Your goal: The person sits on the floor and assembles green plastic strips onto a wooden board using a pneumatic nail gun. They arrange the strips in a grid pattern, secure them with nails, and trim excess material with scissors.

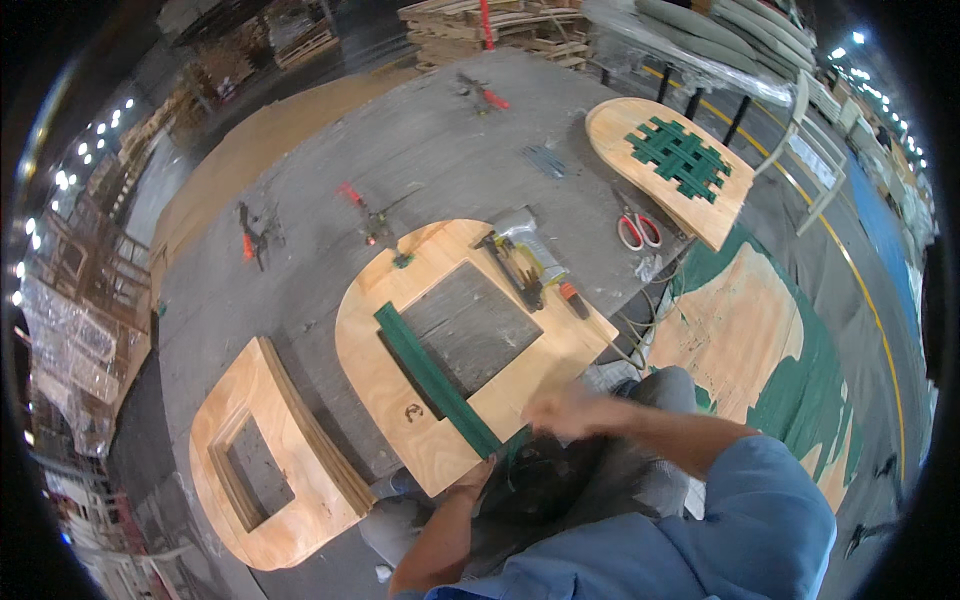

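A pale plywood panel with a rounded end and a square cut-out lies in front of me. A green webbing strap runs across it along the left side of the cut-out, down to the near edge. There my left hand is closed on the strap's near end, at the panel's rim. My right hand, smeared by motion, is over the panel's near right edge; its fingers cannot be made out. Dark tools, a clear plastic bag and an orange-and-black handled tool lie on the panel's right side.
At left lies a stack of similar panels. A panel with woven green straps sits at the far right, near red-handled scissors. Red-handled tools lie on the grey table. Green webbing and plywood lie at right.
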Motion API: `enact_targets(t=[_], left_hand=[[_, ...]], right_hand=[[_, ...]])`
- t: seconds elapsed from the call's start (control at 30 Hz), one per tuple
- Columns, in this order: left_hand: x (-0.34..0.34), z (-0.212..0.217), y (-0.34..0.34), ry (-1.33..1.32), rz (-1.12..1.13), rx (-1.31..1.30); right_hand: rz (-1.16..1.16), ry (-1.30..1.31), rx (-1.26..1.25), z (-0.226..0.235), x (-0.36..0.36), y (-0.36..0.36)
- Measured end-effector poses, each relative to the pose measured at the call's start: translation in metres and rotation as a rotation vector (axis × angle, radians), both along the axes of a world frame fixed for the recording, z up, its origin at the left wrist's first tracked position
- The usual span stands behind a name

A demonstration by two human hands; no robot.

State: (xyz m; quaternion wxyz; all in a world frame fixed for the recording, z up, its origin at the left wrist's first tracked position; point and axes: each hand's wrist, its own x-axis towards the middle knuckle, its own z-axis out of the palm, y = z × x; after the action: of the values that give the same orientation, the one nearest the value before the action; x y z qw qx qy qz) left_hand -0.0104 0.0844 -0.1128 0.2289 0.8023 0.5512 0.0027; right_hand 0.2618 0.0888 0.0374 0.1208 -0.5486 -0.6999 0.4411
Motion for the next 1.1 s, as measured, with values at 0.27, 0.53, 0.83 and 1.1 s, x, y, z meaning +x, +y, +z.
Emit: enact_targets(t=[0.27,0.53,0.83,1.1], left_hand=[[0.006,0.009,0.008,-0.421,0.113,-0.074],[0.009,0.014,0.012,-0.829,0.225,-0.158],[0.009,0.015,0.010,-1.193,0.333,-0.213],[-0.010,0.097,0.016,-0.400,0.014,-0.005]], right_hand=[[-0.474,-0.584,0.251,0.022,0.102,0.208],[-0.677,0.398,0.089,0.029,0.104,0.188],[-0.701,0.363,-0.154,0.105,-0.039,0.023],[-0.479,0.299,-0.178,0.053,-0.100,-0.019]])
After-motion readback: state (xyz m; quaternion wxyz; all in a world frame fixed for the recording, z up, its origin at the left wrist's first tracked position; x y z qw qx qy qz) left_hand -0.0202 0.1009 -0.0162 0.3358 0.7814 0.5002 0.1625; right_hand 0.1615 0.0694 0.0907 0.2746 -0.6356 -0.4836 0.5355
